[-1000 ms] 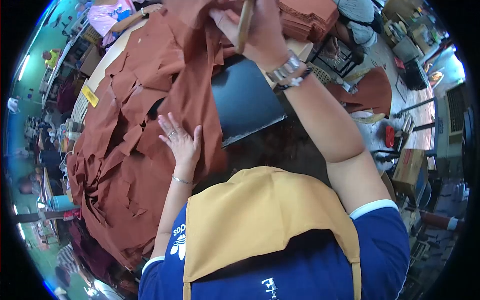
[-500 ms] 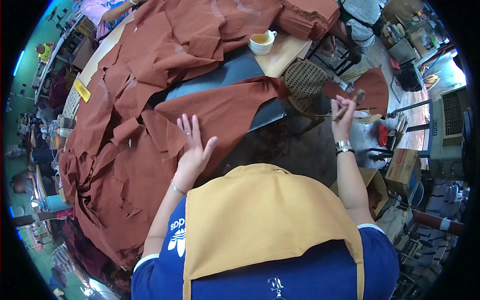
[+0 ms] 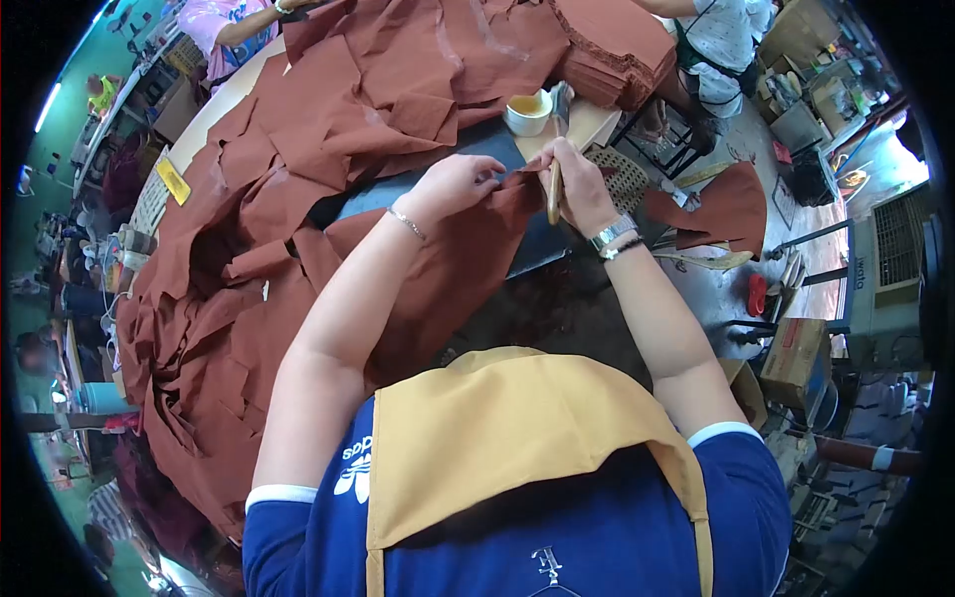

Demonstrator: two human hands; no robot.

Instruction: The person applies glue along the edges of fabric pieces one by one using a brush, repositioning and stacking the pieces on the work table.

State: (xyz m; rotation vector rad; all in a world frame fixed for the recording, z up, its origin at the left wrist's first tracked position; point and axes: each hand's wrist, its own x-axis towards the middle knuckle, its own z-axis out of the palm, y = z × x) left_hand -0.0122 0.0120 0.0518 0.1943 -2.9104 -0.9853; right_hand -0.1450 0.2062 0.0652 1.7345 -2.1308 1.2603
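One head-worn camera looks forward and down, close above the apron (image 3: 527, 438).

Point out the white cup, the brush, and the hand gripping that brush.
Cup (image 3: 527, 124): head view, on its outer side.
Brush (image 3: 554, 202): head view, on its handle.
Right hand (image 3: 583, 191): head view, on the back of the hand.

The small round white cup (image 3: 528, 117) stands before the thick stack of reddish-brown sheets (image 3: 617, 55), right of the loose reddish-brown sheets (image 3: 298, 149), beside the flat dark-blue board (image 3: 542, 247).
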